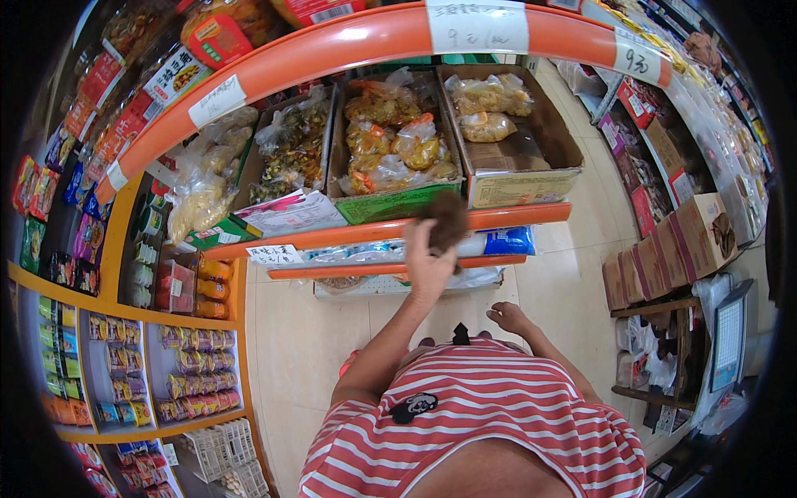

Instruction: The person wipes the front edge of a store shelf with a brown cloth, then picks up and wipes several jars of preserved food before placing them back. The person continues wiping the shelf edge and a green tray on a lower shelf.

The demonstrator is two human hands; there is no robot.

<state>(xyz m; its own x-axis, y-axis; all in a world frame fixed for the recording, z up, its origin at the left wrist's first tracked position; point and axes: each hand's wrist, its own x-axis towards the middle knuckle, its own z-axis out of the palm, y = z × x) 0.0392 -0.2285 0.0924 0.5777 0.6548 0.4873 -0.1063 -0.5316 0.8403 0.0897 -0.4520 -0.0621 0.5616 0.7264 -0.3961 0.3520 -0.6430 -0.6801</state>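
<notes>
My left hand (pixel 429 258) is raised in front of the shelf, its fingers closed around a dark brown duster (pixel 449 221). Motion blurs the duster, so its exact make is hard to tell. It overlaps the orange shelf edge (pixel 510 217) in the view; whether they touch I cannot tell. Just behind stand a green-fronted carton (pixel 398 204) of bagged pickles (pixel 398 137) and a brown carton (pixel 517 152) with a few clear bags (pixel 489 96). Low on the right, my right hand (pixel 509 317) hangs over the tiled floor, fingers slightly apart, holding nothing.
An upper orange shelf rail (pixel 361 34) with handwritten price tags crosses overhead. Yellow-framed shelves (pixel 246 373) of packaged food line the left. Stacked cartons (pixel 669 249) and a wooden stand (pixel 685 348) are on the right. Bagged goods (pixel 212 174) overhang the shelf at left.
</notes>
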